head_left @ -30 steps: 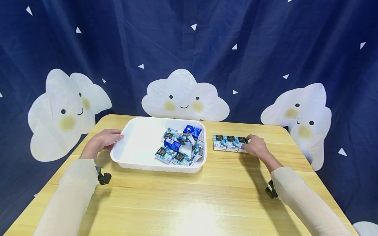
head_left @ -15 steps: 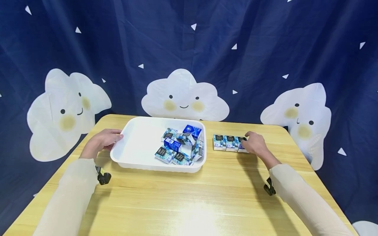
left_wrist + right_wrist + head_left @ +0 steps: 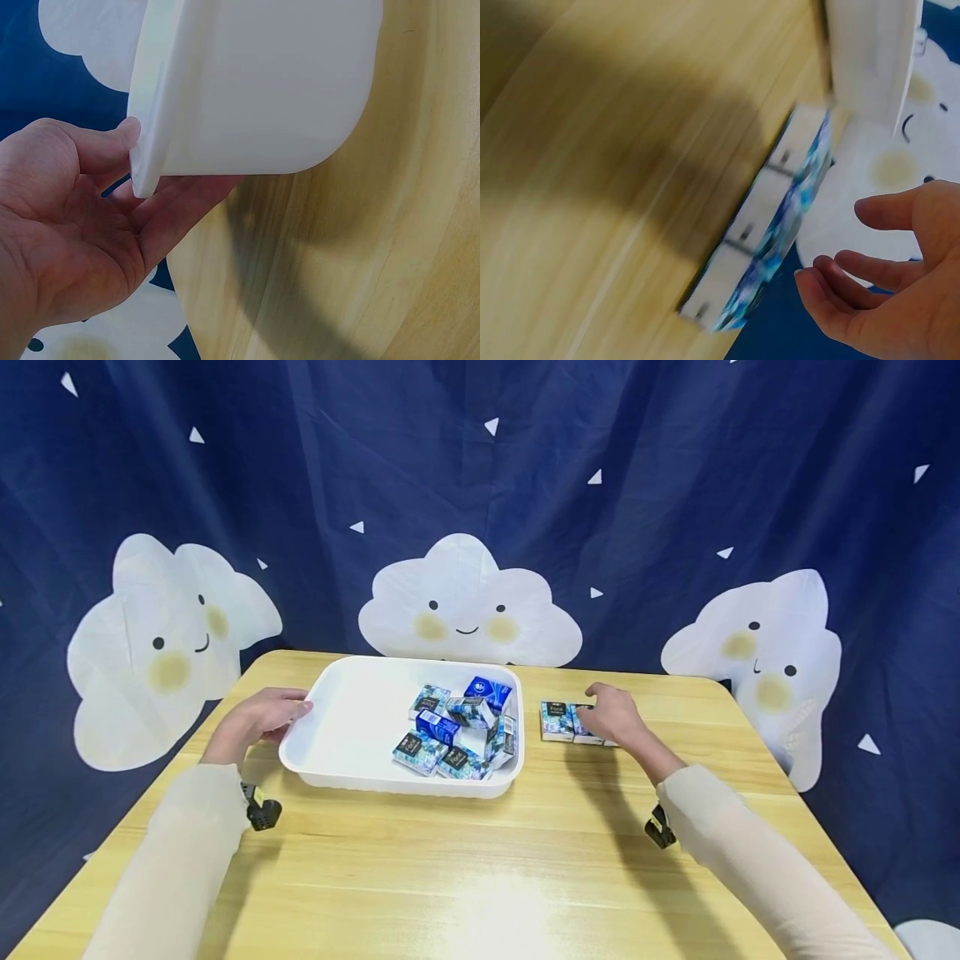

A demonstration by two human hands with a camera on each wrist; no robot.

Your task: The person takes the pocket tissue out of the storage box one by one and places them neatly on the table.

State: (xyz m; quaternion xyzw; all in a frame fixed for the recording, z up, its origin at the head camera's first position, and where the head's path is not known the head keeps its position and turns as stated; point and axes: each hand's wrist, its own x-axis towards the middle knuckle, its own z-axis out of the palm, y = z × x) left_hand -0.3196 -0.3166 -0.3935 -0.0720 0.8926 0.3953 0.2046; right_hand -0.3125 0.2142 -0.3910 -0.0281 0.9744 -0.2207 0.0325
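A white tray [image 3: 337, 781] stands on the table with several small blue and patterned tissue packs [image 3: 418, 752] in its right half. My left hand [image 3: 262, 718] grips the tray's left end; in the left wrist view the thumb of this hand [image 3: 82, 217] lies on the rim and the fingers are under it. Right of the tray, three patterned packs [image 3: 557, 722] lie side by side in a row. Over the right part of that row is my right hand [image 3: 617, 720], hiding some of it. The right wrist view shows this hand [image 3: 892, 277] apart from the packs [image 3: 754, 217], fingers loosely bent and holding nothing.
The wooden table [image 3: 420, 877] reaches toward the camera in front of the tray. Behind it hangs a dark blue curtain [image 3: 637, 543] with white clouds and small triangles. A narrow strip of table lies between the tray and the row.
My right hand has moved left from the right end of the row to above its middle and right packs. The left hand, the tray and the packs have stayed in place.
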